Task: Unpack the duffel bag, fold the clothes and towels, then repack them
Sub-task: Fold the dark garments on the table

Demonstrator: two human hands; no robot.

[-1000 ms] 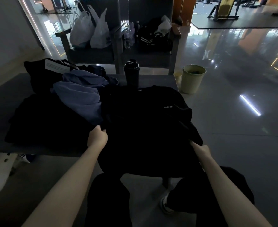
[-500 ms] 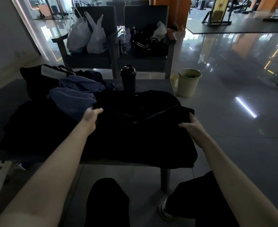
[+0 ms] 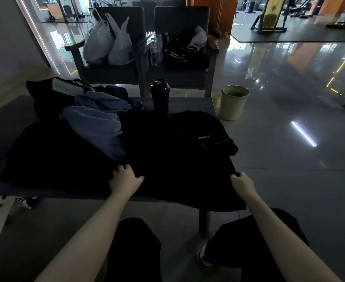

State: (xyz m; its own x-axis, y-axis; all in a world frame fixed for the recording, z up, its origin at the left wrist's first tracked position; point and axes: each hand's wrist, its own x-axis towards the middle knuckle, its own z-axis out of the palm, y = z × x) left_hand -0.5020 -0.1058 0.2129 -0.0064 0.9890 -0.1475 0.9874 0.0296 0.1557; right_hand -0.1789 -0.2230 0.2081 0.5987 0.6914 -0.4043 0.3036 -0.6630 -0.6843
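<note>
— Two edges of the table matter here, the near one and the right one. How does the black shirt lie against them?
— It is spread flat on the right half. Its hem hangs over the near edge at the right corner, and one sleeve droops past the right edge. Open floor lies beyond that.
— What crowds it?
— On its left a blue cloth is heaped on more dark clothing and touches the shirt's side. I cannot tell whether it is a towel or a garment. Behind that heap sits the black duffel bag, at the far left of the table. A black shaker bottle stands upright just beyond the collar. A pale green bin is on the floor off the far right corner.
— And the hands?
— The left hand lies on the shirt's left side near the hem, fingers curled into the cloth and thumb spread. The right hand pinches the shirt's right edge with curled fingers.
</note>
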